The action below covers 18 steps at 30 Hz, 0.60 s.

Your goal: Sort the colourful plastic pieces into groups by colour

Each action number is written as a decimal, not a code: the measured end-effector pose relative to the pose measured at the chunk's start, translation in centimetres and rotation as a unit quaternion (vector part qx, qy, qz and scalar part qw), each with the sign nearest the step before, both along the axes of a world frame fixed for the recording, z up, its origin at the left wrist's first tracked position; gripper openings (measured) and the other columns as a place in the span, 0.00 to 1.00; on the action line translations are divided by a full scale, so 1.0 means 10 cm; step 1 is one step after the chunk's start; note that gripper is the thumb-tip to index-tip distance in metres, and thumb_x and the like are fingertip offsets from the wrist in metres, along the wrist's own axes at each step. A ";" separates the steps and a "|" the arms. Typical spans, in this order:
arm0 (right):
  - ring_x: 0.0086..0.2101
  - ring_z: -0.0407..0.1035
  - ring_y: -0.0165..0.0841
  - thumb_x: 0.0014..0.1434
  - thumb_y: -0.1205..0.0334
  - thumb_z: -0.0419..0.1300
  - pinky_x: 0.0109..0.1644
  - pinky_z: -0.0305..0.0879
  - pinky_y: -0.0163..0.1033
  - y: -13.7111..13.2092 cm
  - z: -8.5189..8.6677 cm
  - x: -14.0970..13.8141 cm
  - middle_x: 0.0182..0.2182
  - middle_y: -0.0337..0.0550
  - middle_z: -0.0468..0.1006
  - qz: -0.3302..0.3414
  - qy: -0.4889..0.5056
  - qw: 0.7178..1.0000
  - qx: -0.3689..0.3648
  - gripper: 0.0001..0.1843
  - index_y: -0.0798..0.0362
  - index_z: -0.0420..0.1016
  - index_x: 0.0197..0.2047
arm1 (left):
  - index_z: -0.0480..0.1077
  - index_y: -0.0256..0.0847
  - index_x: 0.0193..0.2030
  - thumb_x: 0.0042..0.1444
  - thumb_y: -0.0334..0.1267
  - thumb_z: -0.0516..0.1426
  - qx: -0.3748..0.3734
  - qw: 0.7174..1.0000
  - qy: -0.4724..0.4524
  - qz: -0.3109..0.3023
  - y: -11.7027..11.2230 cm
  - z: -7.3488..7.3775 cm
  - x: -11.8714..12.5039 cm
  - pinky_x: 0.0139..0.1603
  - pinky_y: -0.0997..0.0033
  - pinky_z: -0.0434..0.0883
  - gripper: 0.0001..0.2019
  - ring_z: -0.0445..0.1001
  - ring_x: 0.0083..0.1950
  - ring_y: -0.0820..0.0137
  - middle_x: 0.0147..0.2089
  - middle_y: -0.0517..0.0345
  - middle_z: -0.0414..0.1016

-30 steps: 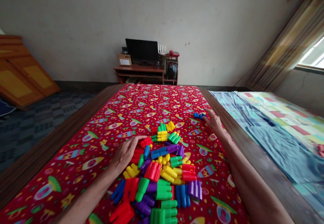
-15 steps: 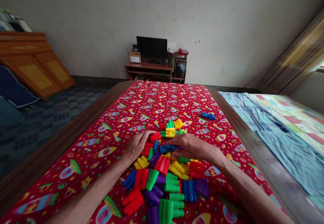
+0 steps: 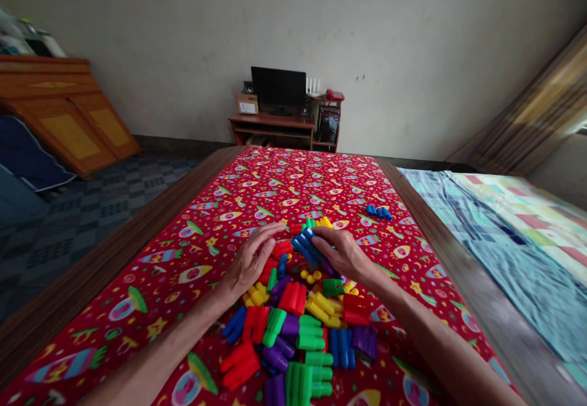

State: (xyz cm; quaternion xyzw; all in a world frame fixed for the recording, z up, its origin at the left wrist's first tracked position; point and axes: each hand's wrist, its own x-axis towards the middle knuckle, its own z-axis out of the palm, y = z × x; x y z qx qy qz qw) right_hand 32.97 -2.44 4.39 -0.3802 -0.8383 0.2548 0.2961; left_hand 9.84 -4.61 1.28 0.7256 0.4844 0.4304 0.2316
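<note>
My right hand (image 3: 345, 252) pinches a blue plastic building block (image 3: 306, 246) with rounded ridges, held tilted just above the far part of a block pile. To its left, my left hand (image 3: 251, 259) holds nothing; its fingers stretch toward the blue block and stay apart from it. A red block (image 3: 283, 247) lies beside the left fingertips. Below the hands the pile spreads toward me: a red block (image 3: 292, 298), a yellow block (image 3: 321, 306), a green block (image 3: 275, 326), a purple block (image 3: 279, 352) and several more. My right hand partly hides the blocks behind it.
A blue piece (image 3: 379, 212) lies apart at the right of the red patterned tablecloth (image 3: 293, 180). Beyond the table stands a desk (image 3: 270, 122) with a monitor (image 3: 279, 88). A bed (image 3: 495, 228) is at the right, a wooden cabinet (image 3: 68, 112) at the left.
My right hand has lifted the blue block off the pile and turned it upward. Yellow and green blocks beneath now show. My left hand has opened slightly and shifted little.
</note>
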 end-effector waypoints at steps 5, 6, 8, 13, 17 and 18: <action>0.27 0.64 0.26 0.66 0.55 0.52 0.31 0.57 0.31 -0.05 -0.02 -0.02 0.29 0.38 0.76 0.065 0.005 0.997 -0.029 0.16 0.55 0.75 0.44 | 0.75 0.40 0.45 0.58 0.50 0.56 -0.051 0.995 0.053 -0.060 -0.06 0.14 0.21 0.44 0.70 0.74 0.16 0.79 0.43 0.63 0.41 0.55 0.81; 0.27 0.64 0.26 0.66 0.54 0.53 0.31 0.57 0.30 -0.06 -0.02 -0.03 0.29 0.38 0.76 0.069 0.004 0.997 -0.034 0.15 0.55 0.75 0.45 | 0.75 0.40 0.41 0.57 0.50 0.57 -0.057 0.996 0.052 -0.049 -0.06 0.16 0.23 0.40 0.71 0.74 0.15 0.79 0.38 0.64 0.37 0.57 0.81; 0.25 0.64 0.25 0.64 0.55 0.55 0.29 0.56 0.30 -0.08 0.00 -0.02 0.28 0.37 0.75 0.068 -0.008 0.997 -0.038 0.14 0.55 0.75 0.46 | 0.74 0.41 0.37 0.56 0.51 0.57 -0.060 0.997 0.041 -0.019 -0.05 0.17 0.23 0.35 0.72 0.73 0.15 0.78 0.33 0.66 0.32 0.59 0.80; 0.25 0.65 0.27 0.61 0.56 0.56 0.30 0.60 0.31 0.13 0.10 0.20 0.26 0.38 0.77 -0.007 0.007 1.000 -0.016 0.13 0.55 0.78 0.41 | 0.71 0.41 0.34 0.55 0.55 0.55 -0.055 0.996 0.017 0.062 0.03 0.17 0.08 0.36 0.69 0.73 0.18 0.77 0.33 0.64 0.32 0.58 0.79; 0.29 0.70 0.32 0.55 0.51 0.58 0.35 0.66 0.36 0.60 0.06 0.77 0.29 0.41 0.79 -0.194 0.157 0.968 0.013 0.18 0.55 0.79 0.39 | 0.71 0.41 0.37 0.54 0.56 0.55 -0.065 0.996 0.016 0.057 0.09 0.09 0.00 0.39 0.67 0.74 0.19 0.78 0.36 0.63 0.35 0.56 0.80; 0.28 0.70 0.32 0.53 0.48 0.58 0.33 0.66 0.37 0.72 0.01 0.96 0.28 0.42 0.79 -0.262 0.182 0.948 0.025 0.21 0.57 0.80 0.39 | 0.71 0.41 0.41 0.55 0.55 0.55 -0.071 0.996 0.002 0.047 0.09 0.05 0.00 0.40 0.67 0.74 0.19 0.78 0.38 0.62 0.37 0.55 0.80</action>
